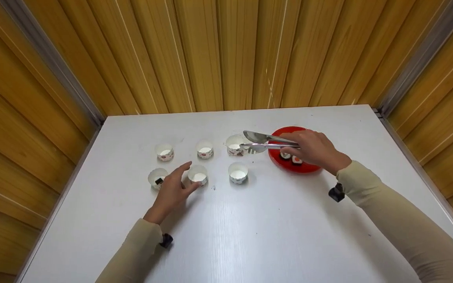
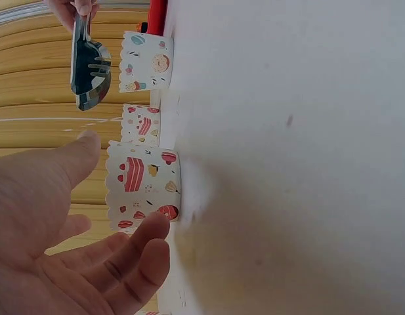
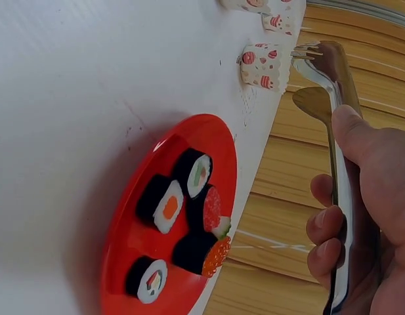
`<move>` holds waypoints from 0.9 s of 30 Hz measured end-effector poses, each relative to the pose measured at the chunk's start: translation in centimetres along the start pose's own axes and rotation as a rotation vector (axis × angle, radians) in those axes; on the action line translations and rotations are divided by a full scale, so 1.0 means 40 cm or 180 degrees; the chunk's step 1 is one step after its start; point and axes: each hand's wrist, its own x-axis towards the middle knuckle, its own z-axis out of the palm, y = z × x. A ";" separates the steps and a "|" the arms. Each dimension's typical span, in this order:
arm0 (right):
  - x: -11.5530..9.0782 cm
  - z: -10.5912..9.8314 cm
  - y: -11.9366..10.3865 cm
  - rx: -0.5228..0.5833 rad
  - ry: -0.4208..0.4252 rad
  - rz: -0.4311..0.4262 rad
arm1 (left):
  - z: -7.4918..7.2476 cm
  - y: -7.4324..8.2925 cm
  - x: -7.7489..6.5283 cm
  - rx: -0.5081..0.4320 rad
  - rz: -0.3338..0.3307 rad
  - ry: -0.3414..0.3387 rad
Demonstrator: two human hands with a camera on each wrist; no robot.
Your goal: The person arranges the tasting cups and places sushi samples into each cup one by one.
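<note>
My right hand point(image 1: 313, 148) grips steel serving tongs point(image 1: 255, 136) with one spoon-shaped end and one forked end. The tongs point left, over the area between a red plate point(image 1: 304, 169) and the back right paper cup point(image 1: 232, 147). Nothing shows between their ends, which are apart in the right wrist view. Several sushi pieces point(image 3: 168, 205) lie on the plate below that hand. My left hand point(image 1: 173, 190) is spread around the front middle paper cup point(image 1: 197, 171), thumb and fingers at its sides, not curled round it. The front left cup point(image 1: 152, 177) contains a dark piece point(image 1: 159, 181).
The paper cups stand in two rows on the white table point(image 1: 250, 236); others are the back left cup point(image 1: 165, 155), back middle cup point(image 1: 205, 152) and front right cup point(image 1: 238, 177). Yellow wood-patterned walls point(image 1: 234, 55) rise behind the table and at both sides.
</note>
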 end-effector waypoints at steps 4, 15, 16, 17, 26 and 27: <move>-0.019 -0.004 0.022 -0.0016 -0.0021 0.0097 | 0.002 0.001 0.000 0.0059 -0.0071 -0.0024; -0.076 -0.022 0.081 -0.0047 -0.0167 0.0321 | 0.000 -0.002 0.001 -0.0025 -0.0264 -0.0116; -0.081 -0.024 0.086 -0.0049 -0.0179 0.0333 | 0.000 -0.002 0.002 -0.0015 -0.0266 -0.0114; -0.086 -0.026 0.090 -0.0050 -0.0187 0.0355 | -0.001 -0.002 0.002 -0.0002 -0.0264 -0.0113; -0.121 -0.042 0.117 -0.0057 -0.0290 0.0471 | 0.000 -0.003 0.000 0.0011 -0.0316 -0.0112; -0.125 -0.043 0.120 -0.0052 -0.0301 0.0478 | 0.001 -0.004 -0.001 0.0018 -0.0325 -0.0112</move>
